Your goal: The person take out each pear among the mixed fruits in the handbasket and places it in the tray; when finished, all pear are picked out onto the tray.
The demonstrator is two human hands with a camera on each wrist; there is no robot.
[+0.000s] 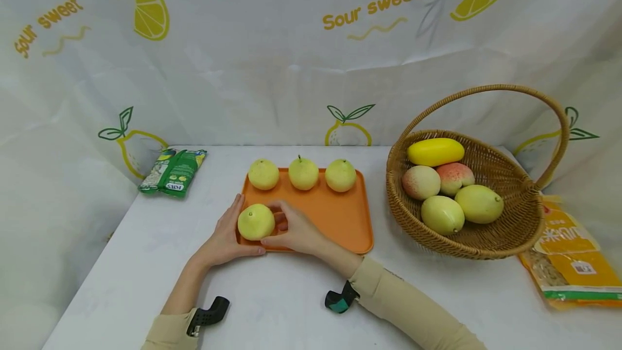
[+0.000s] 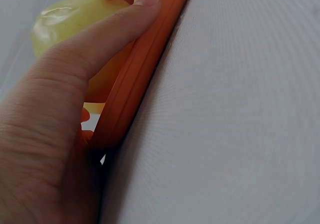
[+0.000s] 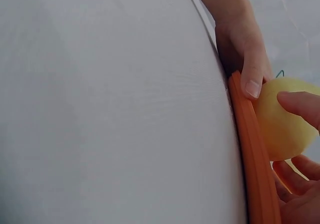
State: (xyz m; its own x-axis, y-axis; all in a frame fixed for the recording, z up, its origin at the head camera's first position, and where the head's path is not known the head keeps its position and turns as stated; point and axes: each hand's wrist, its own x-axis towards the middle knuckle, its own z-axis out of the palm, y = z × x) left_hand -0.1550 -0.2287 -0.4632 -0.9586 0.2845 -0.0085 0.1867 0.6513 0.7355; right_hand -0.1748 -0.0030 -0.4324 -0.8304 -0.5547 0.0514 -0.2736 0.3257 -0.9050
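Observation:
A round yellow-green pear (image 1: 255, 221) sits at the front left corner of an orange tray (image 1: 335, 220). My right hand (image 1: 298, 230) holds this pear from its right side, thumb in front and fingers behind. Around the tray's corner lies my left hand (image 1: 224, 239), its fingers straight along the left side and its thumb along the front rim. In the left wrist view that thumb (image 2: 112, 42) rests at the rim before the pear. Along the tray's back edge stand a left pear (image 1: 264, 174), a middle pear (image 1: 303, 173) and a right pear (image 1: 340, 175).
A wicker basket (image 1: 525, 226) with a tall handle stands at the right, holding a yellow oblong fruit (image 1: 435, 152), peaches (image 1: 421, 182) and yellow-green fruits (image 1: 479, 204). Beside it lies an orange packet (image 1: 573, 253). A green packet (image 1: 174, 173) is at the back left, near the printed curtain.

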